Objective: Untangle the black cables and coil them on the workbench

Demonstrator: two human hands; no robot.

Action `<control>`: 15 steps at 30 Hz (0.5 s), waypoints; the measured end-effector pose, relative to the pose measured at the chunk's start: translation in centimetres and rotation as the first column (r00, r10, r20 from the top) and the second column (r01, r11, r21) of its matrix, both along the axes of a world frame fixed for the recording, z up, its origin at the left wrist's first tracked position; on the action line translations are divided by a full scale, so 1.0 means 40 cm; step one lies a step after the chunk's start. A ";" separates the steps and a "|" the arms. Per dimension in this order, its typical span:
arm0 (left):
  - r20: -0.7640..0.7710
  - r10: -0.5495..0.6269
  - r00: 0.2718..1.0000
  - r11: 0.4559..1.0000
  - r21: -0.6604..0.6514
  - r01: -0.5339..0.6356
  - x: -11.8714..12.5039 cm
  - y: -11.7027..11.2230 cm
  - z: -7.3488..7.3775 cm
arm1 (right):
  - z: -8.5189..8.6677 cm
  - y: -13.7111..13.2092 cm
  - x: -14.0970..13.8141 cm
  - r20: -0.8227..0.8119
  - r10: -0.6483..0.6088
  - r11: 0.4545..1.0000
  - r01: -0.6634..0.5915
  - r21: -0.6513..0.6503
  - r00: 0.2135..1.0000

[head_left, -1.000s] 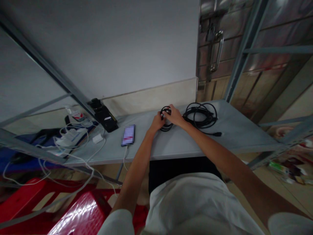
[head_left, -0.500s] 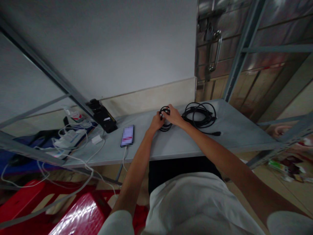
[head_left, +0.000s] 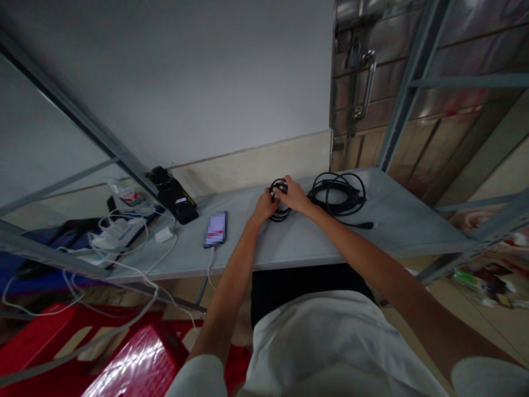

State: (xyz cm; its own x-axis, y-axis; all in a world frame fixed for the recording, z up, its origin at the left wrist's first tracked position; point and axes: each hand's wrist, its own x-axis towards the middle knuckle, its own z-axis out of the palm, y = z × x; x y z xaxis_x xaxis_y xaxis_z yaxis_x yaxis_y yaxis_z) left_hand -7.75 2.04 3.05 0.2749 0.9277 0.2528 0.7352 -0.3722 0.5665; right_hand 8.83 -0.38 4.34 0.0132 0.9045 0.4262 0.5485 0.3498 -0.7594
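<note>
Both my hands meet over a small coil of black cable [head_left: 280,214] on the grey table [head_left: 314,242]. My left hand [head_left: 264,207] pinches the coil's left side with closed fingers. My right hand [head_left: 294,196] wraps over its top, fingers curled round the cable. A larger loose bundle of black cable [head_left: 339,193] lies just right of my right hand, its plug end [head_left: 367,225] trailing toward the table's front.
A phone [head_left: 216,229] with a lit screen lies left of my hands on a white charging lead. Further left sit a black device [head_left: 176,196], a white power strip [head_left: 118,234] and tangled white wires. Red plastic stools [head_left: 136,364] stand below; a metal door [head_left: 372,82] is behind.
Almost nothing differs. My hands stay on the small coil, with only slight finger shifts; the camera view has drifted a little.
</note>
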 end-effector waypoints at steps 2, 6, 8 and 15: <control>-0.004 -0.004 1.000 1.000 0.001 0.004 0.000 -0.001 0.000 | 0.001 -0.001 0.000 0.009 -0.003 1.000 0.003 0.007 1.000; 0.004 0.008 1.000 1.000 -0.010 -0.008 0.000 -0.002 0.003 | 0.003 -0.004 -0.001 0.004 -0.003 1.000 0.003 0.004 1.000; 0.000 0.011 1.000 1.000 -0.018 -0.011 0.001 -0.002 0.004 | 0.004 -0.005 -0.002 -0.003 0.003 1.000 -0.003 -0.001 1.000; -0.010 0.009 1.000 1.000 -0.015 -0.009 0.001 0.001 0.004 | 0.002 -0.004 -0.001 -0.002 0.012 1.000 -0.012 0.005 1.000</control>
State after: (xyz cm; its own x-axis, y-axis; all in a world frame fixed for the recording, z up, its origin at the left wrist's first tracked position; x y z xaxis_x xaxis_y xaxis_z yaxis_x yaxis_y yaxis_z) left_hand -7.71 2.08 3.19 0.2692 0.9336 0.2364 0.7437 -0.3575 0.5649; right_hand 8.77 -0.54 4.41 0.0028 0.9024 0.4310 0.5427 0.3606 -0.7586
